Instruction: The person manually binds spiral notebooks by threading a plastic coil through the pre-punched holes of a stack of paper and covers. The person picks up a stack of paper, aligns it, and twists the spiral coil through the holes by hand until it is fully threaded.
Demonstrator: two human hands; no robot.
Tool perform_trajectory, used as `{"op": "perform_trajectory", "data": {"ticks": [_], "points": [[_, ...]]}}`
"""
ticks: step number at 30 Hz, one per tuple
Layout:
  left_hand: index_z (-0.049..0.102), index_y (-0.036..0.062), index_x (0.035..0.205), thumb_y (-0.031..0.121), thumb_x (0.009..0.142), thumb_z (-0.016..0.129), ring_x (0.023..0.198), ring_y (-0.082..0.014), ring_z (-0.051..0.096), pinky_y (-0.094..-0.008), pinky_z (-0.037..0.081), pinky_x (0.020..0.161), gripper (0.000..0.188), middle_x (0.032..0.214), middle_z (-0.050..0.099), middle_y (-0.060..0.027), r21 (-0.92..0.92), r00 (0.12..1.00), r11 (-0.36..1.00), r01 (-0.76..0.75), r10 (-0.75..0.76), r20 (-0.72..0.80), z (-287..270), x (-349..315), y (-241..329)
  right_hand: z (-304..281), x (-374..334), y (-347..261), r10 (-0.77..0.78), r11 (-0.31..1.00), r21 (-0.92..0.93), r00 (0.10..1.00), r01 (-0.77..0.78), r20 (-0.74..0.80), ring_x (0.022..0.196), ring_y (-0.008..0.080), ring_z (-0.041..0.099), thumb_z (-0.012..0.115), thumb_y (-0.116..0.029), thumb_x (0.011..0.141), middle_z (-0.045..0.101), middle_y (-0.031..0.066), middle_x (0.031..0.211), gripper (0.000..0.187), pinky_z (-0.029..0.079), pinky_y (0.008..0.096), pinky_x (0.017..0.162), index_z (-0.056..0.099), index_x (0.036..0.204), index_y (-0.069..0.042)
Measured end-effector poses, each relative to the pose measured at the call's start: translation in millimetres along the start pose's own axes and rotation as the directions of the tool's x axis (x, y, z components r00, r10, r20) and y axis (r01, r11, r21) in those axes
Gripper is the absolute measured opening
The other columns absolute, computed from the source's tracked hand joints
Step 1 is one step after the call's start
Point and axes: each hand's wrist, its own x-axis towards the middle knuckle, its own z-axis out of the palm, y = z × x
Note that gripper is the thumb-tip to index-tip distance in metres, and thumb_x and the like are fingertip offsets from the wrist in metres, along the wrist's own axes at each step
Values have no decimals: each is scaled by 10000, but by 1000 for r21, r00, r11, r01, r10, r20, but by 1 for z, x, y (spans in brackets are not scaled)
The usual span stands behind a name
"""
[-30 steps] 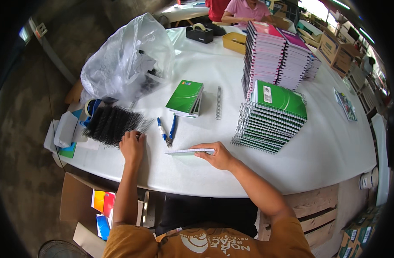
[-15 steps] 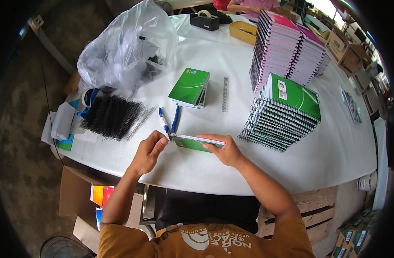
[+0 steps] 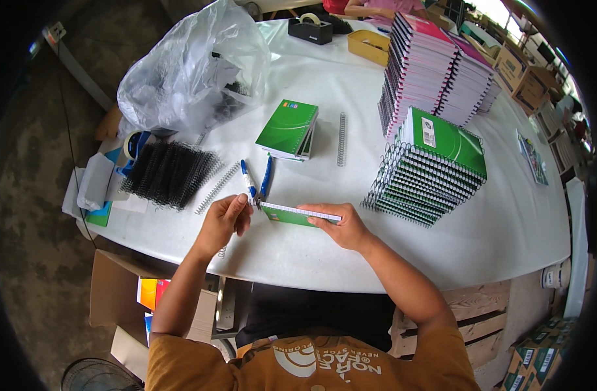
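My right hand (image 3: 345,228) grips a green notebook (image 3: 288,216) by its right end, with its white page edge and row of punched holes facing up. At the notebook's left end, the fingers of my left hand (image 3: 221,223) are closed around a wire spiral coil (image 3: 222,251), whose lower end shows below the palm. Blue-handled pliers (image 3: 266,176) and a blue-and-white pen or marker (image 3: 247,174) lie just beyond the left fingertips. A small stack of green notebooks (image 3: 287,129) sits farther back, with a loose coil (image 3: 342,139) to its right.
A pile of dark coils (image 3: 171,174) and a clear plastic bag (image 3: 187,72) are on the left. Bound green notebooks (image 3: 435,176) and taller pink-covered ones (image 3: 419,72) are stacked at right. A tape dispenser (image 3: 310,30) and yellow tray (image 3: 368,47) stand at the back.
My left hand has shifted slightly left and turned, and a coil end now shows below it. The right hand still holds the notebook in nearly the same place.
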Motion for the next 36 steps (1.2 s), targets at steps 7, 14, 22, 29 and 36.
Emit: {"op": "perform_trajectory", "data": {"ticks": [7,14,22,29,36], "points": [[595,96,1022,128,739,733,831,-232,564,-344,415,778,317,1022,590,-78,658,840,603,-451,535,85,7,-3,34,-1,-1,-5,-63,995,73,998,62,14,917,102,608,606,-4,842,658,102,1081,310,477,246,828,609,1149,-46],[523,80,1148,180,749,725,943,-253,560,-344,420,805,458,1141,560,-88,826,825,301,-476,477,302,10,-6,46,6,-7,-8,-30,996,-78,999,32,29,912,149,625,582,-37,869,656,119,1069,273,484,258,822,598,1140,-8],[627,74,882,195,762,700,791,-260,609,-377,446,736,185,822,643,-58,859,856,229,-459,374,357,15,-12,62,10,-12,-11,-104,989,-97,993,109,55,924,216,627,557,-39,881,642,136,1091,302,469,285,846,578,1182,-44],[582,57,973,134,754,672,889,-291,598,-393,455,754,249,951,629,-62,882,812,135,-452,471,345,25,-20,69,12,-13,-12,-74,992,-103,996,78,45,918,226,633,559,-16,870,643,139,1084,305,474,289,833,586,1172,-53],[564,80,863,114,703,715,806,-244,573,-356,409,795,223,831,575,-46,878,761,103,-468,552,341,23,-16,59,14,-14,-15,-115,986,-125,993,111,-22,874,244,644,581,15,842,653,149,1040,322,495,299,780,602,1152,-69]]}}
